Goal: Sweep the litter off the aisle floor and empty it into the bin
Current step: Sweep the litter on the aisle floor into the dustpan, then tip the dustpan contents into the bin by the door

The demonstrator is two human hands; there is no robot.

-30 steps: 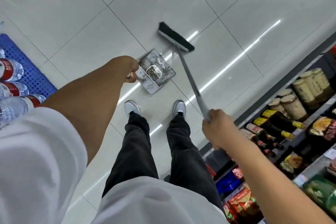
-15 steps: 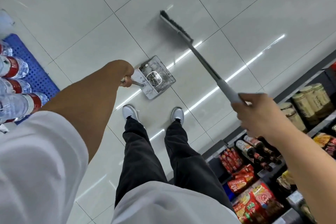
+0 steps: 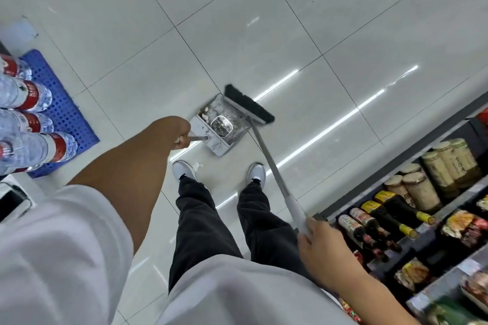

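Left hand (image 3: 182, 131) closed around the thin metal handle of the dustpan (image 3: 223, 128); pan sits flat on the white tile floor (image 3: 264, 21), just ahead of the shoes. Grey debris and a few white scraps lie inside the pan. Right hand (image 3: 320, 243) wrapped around the pale grip of the broom (image 3: 266, 155). Broom head (image 3: 248, 103), dark bristles, rests at the pan's open far edge. One small white scrap (image 3: 197, 165) on the floor beside the left shoe (image 3: 184, 170). Shelf of bottles (image 3: 380, 219) to the right.
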